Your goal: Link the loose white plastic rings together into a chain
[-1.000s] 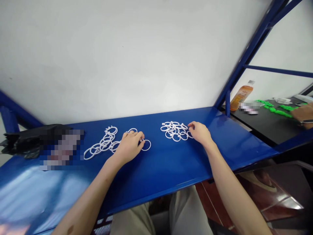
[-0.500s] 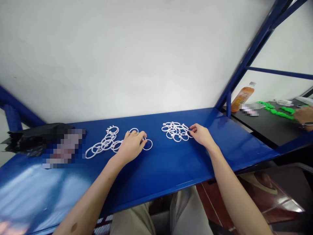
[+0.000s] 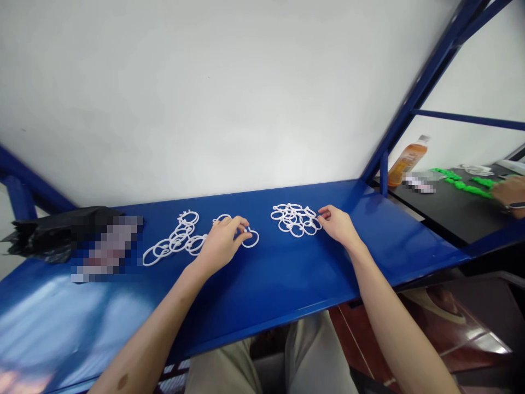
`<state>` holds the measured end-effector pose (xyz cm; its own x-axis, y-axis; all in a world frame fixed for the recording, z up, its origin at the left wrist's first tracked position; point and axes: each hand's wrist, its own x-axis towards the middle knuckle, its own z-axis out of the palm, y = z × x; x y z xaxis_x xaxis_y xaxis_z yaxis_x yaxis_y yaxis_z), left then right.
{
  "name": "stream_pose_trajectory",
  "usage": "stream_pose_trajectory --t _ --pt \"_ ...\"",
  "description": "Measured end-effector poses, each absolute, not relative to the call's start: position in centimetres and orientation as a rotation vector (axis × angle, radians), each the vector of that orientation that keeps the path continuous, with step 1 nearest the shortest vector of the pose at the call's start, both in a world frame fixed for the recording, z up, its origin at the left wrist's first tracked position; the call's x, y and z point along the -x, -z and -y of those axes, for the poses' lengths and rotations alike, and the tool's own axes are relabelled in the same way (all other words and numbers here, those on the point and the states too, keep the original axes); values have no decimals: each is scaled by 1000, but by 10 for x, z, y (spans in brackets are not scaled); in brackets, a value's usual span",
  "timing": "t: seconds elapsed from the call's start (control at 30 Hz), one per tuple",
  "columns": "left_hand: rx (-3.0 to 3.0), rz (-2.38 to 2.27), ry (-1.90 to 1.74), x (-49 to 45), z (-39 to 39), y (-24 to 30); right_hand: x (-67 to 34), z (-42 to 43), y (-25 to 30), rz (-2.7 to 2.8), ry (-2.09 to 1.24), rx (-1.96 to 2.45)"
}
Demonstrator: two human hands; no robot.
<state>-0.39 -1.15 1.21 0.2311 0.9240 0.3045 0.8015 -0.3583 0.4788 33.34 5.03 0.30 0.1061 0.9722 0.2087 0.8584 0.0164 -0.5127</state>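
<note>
Vs. ½ s ago, L hand (image 3: 225,241) has shifted a touch to the R and the loose white ring (image 3: 258,238) has gone w/ it. R hand (image 3: 333,221) is approx. where it was, at the R edge of the ring pile (image 3: 292,218); pile looks about unchanged.

L hand pose: palm down, wrist nearly in line w/ forearm, thumb & index fingers pinched on the small knob at the ring's edge; other fingers curled, partly hidden. R hand: back of hand up, fingers bent in toward the pile, tips at its outermost ring; can't tell if they're clamped on it or just touching.

Rings are thin, smooth, white, prob. plastic, round w/ little knobs. Pile overlaps on the blue counter (image 3: 279,279), R of centre; a 2nd ring cluster (image 3: 179,234) trails off L of the L hand, & another ring (image 3: 223,216) peeks out behind it. Counter is glossy, w/ reflections at L. Crumpled black bag (image 3: 51,232), shiny, sits far L, next to a pixelated item (image 3: 109,249).
</note>
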Motion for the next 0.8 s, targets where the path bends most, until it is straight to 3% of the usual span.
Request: stream_pose_trajectory --t 0.67,0.8 --pt "-2326 -1604 -817 -1 14 -14 -333 -54 2 1762 -320 1831" --pt "-2307 -1596 -832 -1 15 -15 -335 -54 1 1735 -196 1813"
